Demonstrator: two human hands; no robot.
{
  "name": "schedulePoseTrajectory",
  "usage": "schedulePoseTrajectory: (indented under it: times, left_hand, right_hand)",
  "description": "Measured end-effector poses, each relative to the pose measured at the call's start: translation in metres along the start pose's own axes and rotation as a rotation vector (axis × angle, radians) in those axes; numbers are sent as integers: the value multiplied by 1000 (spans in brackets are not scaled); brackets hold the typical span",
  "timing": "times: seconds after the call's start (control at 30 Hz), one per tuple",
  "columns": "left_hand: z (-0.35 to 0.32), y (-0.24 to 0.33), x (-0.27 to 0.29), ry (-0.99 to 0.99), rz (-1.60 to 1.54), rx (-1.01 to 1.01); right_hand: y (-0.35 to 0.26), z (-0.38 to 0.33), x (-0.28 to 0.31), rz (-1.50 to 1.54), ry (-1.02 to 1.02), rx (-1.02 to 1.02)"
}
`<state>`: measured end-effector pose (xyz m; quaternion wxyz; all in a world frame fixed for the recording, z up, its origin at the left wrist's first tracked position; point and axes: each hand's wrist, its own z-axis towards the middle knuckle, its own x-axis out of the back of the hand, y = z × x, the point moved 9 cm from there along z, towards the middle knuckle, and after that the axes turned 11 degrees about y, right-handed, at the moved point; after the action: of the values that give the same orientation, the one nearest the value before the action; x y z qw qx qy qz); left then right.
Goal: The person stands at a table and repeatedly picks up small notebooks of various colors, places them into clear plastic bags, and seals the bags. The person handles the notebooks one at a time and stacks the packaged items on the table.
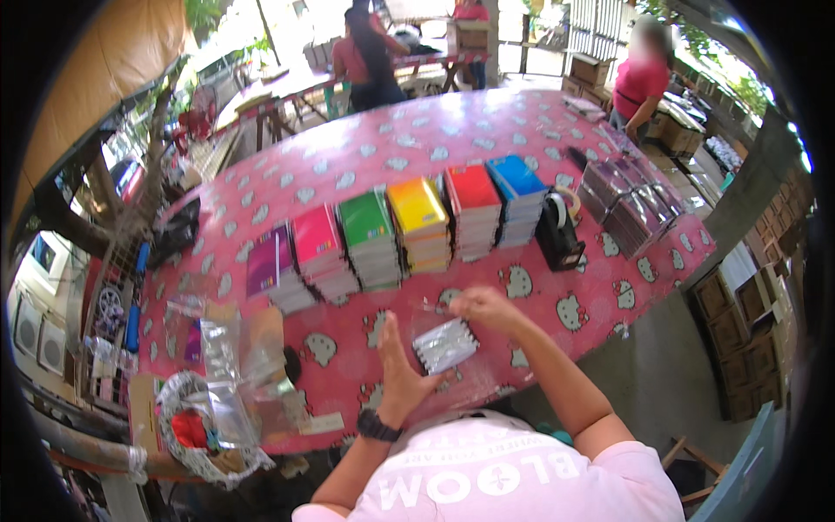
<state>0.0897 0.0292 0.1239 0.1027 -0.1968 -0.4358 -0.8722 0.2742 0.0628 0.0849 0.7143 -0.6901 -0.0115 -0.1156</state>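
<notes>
A white block with toothed, spiral-like edges (445, 346), probably a small stack of notebooks, lies in clear plastic in front of me. My left hand (405, 372) is beside its left side, fingers stretched up and thumb reaching to its near edge. Above its far right corner, my right hand (484, 308) is closed in a pinch, with the clear plastic wrapper (430, 305) at its fingertips. Beyond my hands runs a row of notebook stacks: purple (270, 265), pink (317, 239), green (365, 222), yellow (417, 207), red (473, 190) and blue (517, 180).
A black tape dispenser (558, 237) stands right of the stacks, near wrapped bundles (628, 209). Clear plastic sleeves (223, 344) and a lined basket (178, 448) are at the left. The table (330, 155) has a pink patterned cover. Other people (642, 83) stand beyond it.
</notes>
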Motion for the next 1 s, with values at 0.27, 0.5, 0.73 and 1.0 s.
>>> schedulePoseTrajectory:
  times: [0.27,0.5,0.73,1.0]
  left_hand:
    - [2,-15,-14,-287,-222,16]
    - [-1,8,-2,-123,-59,-160]
    - [-8,-3,2,27,-88,-156]
    - [-10,-6,7,167,-161,-70]
  right_hand:
    - [-56,-32,-30,-164,-62,617]
    - [-72,-66,-25,-235,-70,589]
    - [-53,-81,-31,-344,206,643]
    - [-58,-87,-32,-327,321,638]
